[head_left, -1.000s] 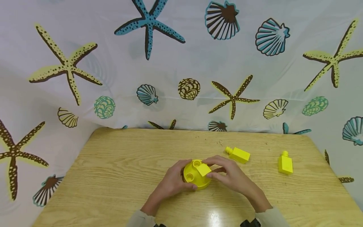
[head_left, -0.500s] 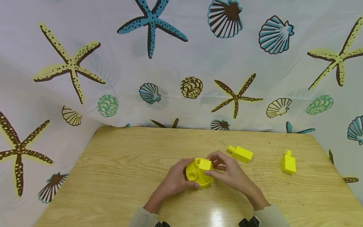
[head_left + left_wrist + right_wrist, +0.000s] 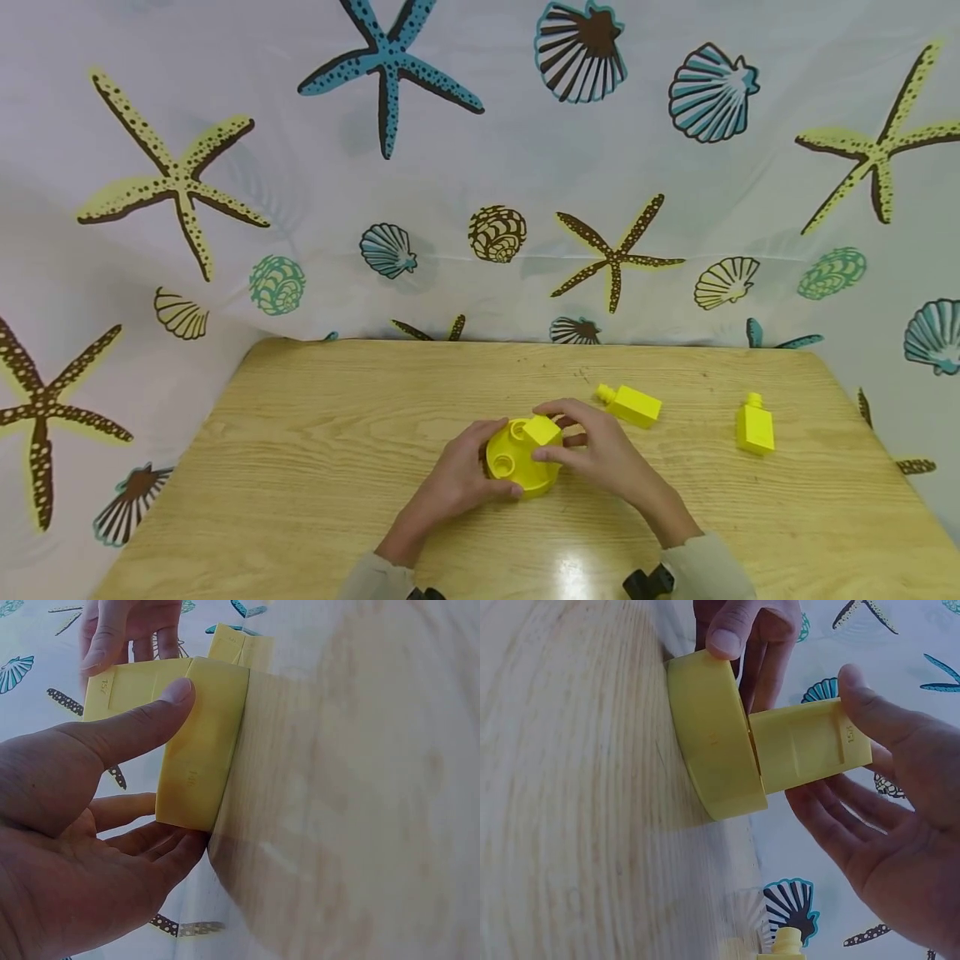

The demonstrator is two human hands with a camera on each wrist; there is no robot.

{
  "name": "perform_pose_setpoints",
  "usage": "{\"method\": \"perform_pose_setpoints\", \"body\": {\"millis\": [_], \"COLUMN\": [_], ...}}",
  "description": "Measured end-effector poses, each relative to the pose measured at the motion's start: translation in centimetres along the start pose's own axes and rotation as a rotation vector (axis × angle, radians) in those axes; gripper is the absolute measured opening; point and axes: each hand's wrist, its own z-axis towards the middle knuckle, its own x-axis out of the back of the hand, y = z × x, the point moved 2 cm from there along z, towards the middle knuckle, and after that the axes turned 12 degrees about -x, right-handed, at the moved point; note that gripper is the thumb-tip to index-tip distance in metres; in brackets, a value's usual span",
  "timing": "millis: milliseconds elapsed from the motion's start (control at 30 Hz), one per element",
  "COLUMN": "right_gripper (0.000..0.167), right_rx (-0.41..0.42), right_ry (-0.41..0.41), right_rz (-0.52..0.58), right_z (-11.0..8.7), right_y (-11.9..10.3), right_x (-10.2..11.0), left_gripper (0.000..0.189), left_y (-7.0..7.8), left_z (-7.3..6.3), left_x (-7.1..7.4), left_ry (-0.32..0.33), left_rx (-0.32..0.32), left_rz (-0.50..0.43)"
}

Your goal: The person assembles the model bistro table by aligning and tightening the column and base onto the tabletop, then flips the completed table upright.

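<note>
A round yellow base (image 3: 525,479) with ring-shaped sockets on top sits on the wooden table. My left hand (image 3: 457,475) grips its rim from the left, thumb on the near side and fingers round the far side. Upright on the base's right part stands a yellow rectangular block (image 3: 810,746), its lower end at the base's top face. My right hand (image 3: 603,450) holds this block near its upper end, thumb on one face and fingers opposite. In the left wrist view the block (image 3: 127,686) rises from the base (image 3: 202,750), whose edge rests against the tabletop.
Beyond my right hand lies a yellow block with a ribbed peg (image 3: 633,407), on its side. Further right is another pegged yellow block (image 3: 755,429). A white cloth with starfish and shells (image 3: 450,167) hangs behind the wooden table (image 3: 322,433).
The yellow block has turned and come more upright on the base, shifting slightly away from me. My right fingers have moved along with it; the left hand keeps its grip on the base.
</note>
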Motion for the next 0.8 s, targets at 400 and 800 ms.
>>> {"method": "perform_pose_setpoints", "body": {"millis": [400,800], "right_gripper": [0.049,0.052], "right_rx": [-0.029,-0.06], "right_ry": [-0.056,0.049], "right_rz": [0.122,0.07], "right_z": [-0.1,-1.1], "right_y": [0.3,0.9], "right_x": [0.3,1.0], "left_gripper": [0.09,0.09], "left_y": [-0.2,0.0], "left_z": [-0.1,0.0], "left_x": [-0.1,0.0], "left_ry": [0.002,0.011], "left_rx": [0.01,0.036], "left_rz": [0.003,0.009]}}
